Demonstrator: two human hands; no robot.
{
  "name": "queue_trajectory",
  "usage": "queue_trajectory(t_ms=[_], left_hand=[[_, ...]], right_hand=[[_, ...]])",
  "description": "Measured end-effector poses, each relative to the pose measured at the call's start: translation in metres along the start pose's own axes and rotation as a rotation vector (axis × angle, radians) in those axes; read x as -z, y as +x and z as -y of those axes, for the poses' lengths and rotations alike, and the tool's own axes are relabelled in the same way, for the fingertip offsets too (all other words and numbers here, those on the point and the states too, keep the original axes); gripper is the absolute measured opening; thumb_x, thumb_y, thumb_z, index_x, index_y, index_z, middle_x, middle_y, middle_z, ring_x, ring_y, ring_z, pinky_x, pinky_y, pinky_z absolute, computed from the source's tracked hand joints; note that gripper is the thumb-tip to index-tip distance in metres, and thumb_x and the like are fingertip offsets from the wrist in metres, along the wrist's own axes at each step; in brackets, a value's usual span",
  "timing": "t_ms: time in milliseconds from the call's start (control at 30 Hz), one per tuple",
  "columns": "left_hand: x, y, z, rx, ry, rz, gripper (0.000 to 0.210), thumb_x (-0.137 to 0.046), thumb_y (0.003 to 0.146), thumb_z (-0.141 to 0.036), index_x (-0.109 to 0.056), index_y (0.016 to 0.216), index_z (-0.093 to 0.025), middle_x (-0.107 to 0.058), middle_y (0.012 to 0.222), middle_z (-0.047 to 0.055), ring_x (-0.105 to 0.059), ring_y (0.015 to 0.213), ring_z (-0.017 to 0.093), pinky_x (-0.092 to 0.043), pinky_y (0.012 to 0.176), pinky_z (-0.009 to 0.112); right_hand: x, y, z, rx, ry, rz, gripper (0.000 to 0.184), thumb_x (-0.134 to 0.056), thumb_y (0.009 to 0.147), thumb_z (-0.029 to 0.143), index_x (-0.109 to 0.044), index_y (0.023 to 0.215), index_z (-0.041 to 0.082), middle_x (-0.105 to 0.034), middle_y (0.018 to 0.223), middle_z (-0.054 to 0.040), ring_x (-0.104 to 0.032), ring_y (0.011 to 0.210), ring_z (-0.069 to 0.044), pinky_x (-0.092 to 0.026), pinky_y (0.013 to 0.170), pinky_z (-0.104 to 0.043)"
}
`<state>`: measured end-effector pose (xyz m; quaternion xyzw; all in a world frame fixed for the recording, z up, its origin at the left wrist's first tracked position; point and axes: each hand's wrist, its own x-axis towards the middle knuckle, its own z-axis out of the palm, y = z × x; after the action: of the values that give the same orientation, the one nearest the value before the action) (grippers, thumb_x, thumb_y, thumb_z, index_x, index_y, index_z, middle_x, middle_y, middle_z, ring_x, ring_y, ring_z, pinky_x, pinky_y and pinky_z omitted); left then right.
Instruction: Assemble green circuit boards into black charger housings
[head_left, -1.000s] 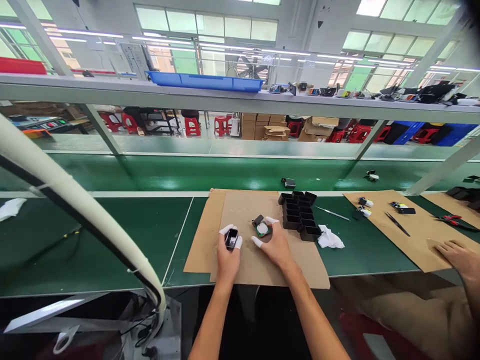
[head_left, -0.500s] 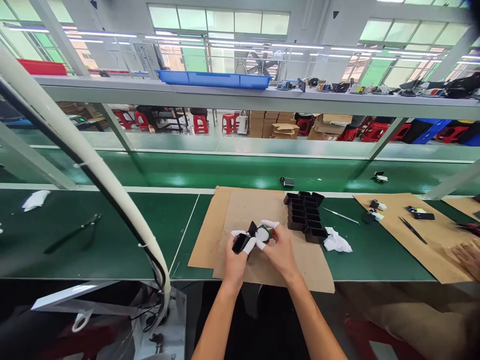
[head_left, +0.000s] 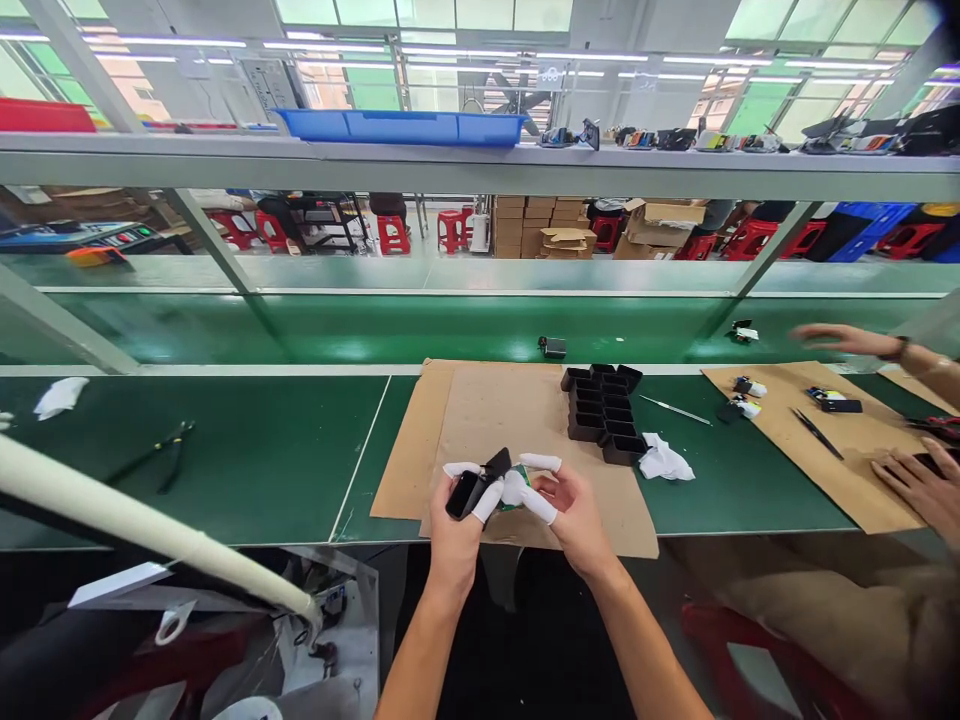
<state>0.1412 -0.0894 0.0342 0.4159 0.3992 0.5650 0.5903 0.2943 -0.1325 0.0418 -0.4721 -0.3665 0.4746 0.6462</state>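
Head view | pinching black case [head_left: 463,495] in left hand [head_left: 456,540], green board [head_left: 514,487] in right hand [head_left: 579,520], just beside it, over cardboard [head_left: 506,410] | seemingly working at joining both parts | next likely calling for steady alignment

White finger covers [head_left: 540,462] show on my left hand [head_left: 454,528] and right hand [head_left: 583,520]. My case [head_left: 465,494] is black, my circuit board [head_left: 524,474] green with a white part [head_left: 514,488]; the cardboard [head_left: 502,410] is brown, the bins [head_left: 586,427] black, the tissue [head_left: 666,459] white, the tabletop [head_left: 247,450] dark green with a white line [head_left: 360,460].
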Motion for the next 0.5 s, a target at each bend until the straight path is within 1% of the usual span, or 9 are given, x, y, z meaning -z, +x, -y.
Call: queue_trajectory(t_ms=[67,100,200,300,400,500], left_hand=[[0.002,-0.003,-0.003,0.02,0.005,0.038,0.039,-0.095,0.073,-0.03,-0.073,0.104,-0.022,-0.072,0.105,0.004,-0.068,0.1,0.022,-0.057,0.09,0.03],[0.003,-0.005,-0.005,0.024,0.022,0.056,0.038,-0.095,0.073,-0.031,-0.073,0.103,-0.022,-0.072,0.105,0.005,-0.068,0.1,0.023,-0.057,0.091,0.031],[0.006,-0.009,-0.014,-0.026,0.149,0.089,0.034,-0.095,0.073,-0.032,-0.074,0.098,-0.022,-0.073,0.101,0.006,-0.068,0.099,0.025,-0.055,0.092,0.033],[0.008,-0.014,-0.022,-0.083,0.239,0.121,0.033,-0.095,0.072,-0.031,-0.074,0.096,-0.022,-0.073,0.097,0.006,-0.068,0.096,0.025,-0.055,0.09,0.033],[0.008,-0.017,-0.028,-0.106,0.267,0.147,0.033,-0.095,0.071,-0.029,-0.074,0.096,-0.023,-0.073,0.097,0.005,-0.068,0.095,0.026,-0.055,0.09,0.035],[0.008,-0.018,-0.029,-0.075,0.226,0.139,0.036,-0.098,0.067,-0.029,-0.075,0.095,-0.022,-0.073,0.096,0.005,-0.069,0.095,0.026,-0.056,0.091,0.035]], right_hand=[[0.002,-0.001,0.001,-0.007,0.031,0.013,0.053,-0.096,0.076,0.044,-0.076,0.122,0.026,-0.076,0.1,-0.0044,-0.071,0.088,-0.021,-0.065,0.087,-0.039],[0.004,-0.002,0.003,-0.017,0.019,0.02,0.053,-0.097,0.075,0.043,-0.077,0.121,0.026,-0.075,0.097,-0.0037,-0.07,0.086,-0.021,-0.065,0.084,-0.037],[0.007,-0.003,0.008,-0.03,-0.143,0.032,0.05,-0.1,0.068,0.038,-0.08,0.112,0.025,-0.072,0.086,-0.0012,-0.067,0.079,-0.02,-0.063,0.077,-0.035],[0.006,-0.005,0.012,0.007,-0.267,0.031,0.037,-0.099,0.068,0.038,-0.081,0.098,0.024,-0.073,0.082,-0.0015,-0.067,0.077,-0.02,-0.061,0.074,-0.034],[0.003,-0.007,0.013,0.021,-0.247,0.043,0.029,-0.095,0.073,0.042,-0.081,0.089,0.023,-0.076,0.083,-0.0028,-0.07,0.078,-0.022,-0.061,0.074,-0.035],[0.001,-0.011,0.012,0.008,-0.21,0.025,0.031,-0.097,0.072,0.043,-0.081,0.089,0.023,-0.078,0.086,-0.0037,-0.072,0.08,-0.023,-0.061,0.077,-0.036]])
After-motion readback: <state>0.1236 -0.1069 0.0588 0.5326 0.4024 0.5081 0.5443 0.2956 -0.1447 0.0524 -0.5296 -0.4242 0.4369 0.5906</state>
